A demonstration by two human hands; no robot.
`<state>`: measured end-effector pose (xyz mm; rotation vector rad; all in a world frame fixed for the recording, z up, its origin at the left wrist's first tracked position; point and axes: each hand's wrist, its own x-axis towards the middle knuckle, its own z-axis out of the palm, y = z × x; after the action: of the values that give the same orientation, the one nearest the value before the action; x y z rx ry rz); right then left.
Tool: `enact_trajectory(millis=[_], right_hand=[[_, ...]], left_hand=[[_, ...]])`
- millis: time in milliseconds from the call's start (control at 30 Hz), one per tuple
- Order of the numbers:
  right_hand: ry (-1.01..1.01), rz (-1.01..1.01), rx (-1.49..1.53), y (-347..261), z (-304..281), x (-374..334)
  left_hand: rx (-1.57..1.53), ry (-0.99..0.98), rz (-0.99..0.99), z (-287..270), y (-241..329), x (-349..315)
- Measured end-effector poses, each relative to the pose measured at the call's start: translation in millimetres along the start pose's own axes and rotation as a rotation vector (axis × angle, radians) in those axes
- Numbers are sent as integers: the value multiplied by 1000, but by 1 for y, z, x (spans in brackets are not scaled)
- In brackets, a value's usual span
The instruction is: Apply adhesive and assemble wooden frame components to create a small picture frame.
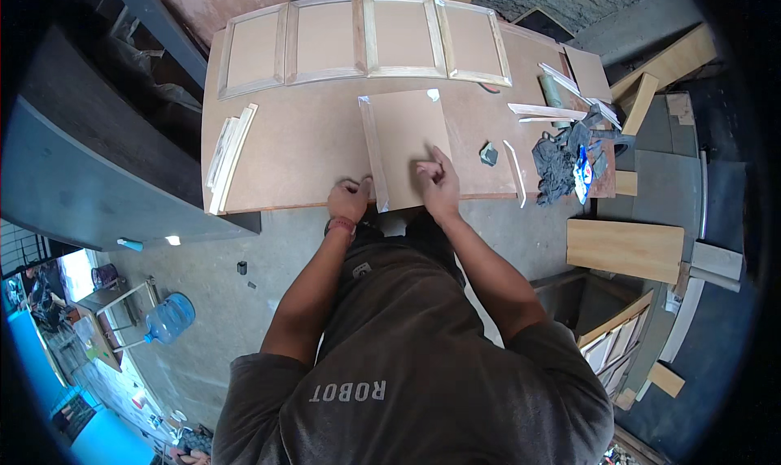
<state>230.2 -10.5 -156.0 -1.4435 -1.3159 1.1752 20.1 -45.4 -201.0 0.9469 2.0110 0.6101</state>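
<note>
A flat brown panel (413, 144) lies on the workbench in front of me, its near end reaching the bench's front edge. A pale wooden strip (373, 148) runs along its left side. White patches show at its far corners. My left hand (350, 199) is at the bench edge beside the strip's near end, fingers curled and closed; what they hold, if anything, is hidden. My right hand (440, 187) rests over the panel's right side, index finger stretched out and the others partly bent, with nothing seen in it.
Framed panels (325, 40) line the bench's far side. Wooden strips (233, 157) lie at left. At right are a dark stone-like piece (488, 153), a thin white strip (516, 172), black cloth (556, 168) and a blue-white packet (582, 174). A water bottle (171, 317) lies on the floor.
</note>
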Motion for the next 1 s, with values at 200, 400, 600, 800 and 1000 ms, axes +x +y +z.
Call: enact_trajectory(millis=[200,400,600,800,1000], right_hand=[[178,17,77,16,-27,-52],[150,413,334,29,-21,-99],[167,574,389,27,-11,-107],[167,608,425,25,-8,-109],[179,668,433,23,-4,-112]], left_hand=[[138,-21,-16,1,-3,-11],[-26,-98,-50,11,-21,1],[-318,-230,-207,8,-1,-10],[-384,-161,-235,13,-6,-10],[-474,-249,-312,12,3,-14]])
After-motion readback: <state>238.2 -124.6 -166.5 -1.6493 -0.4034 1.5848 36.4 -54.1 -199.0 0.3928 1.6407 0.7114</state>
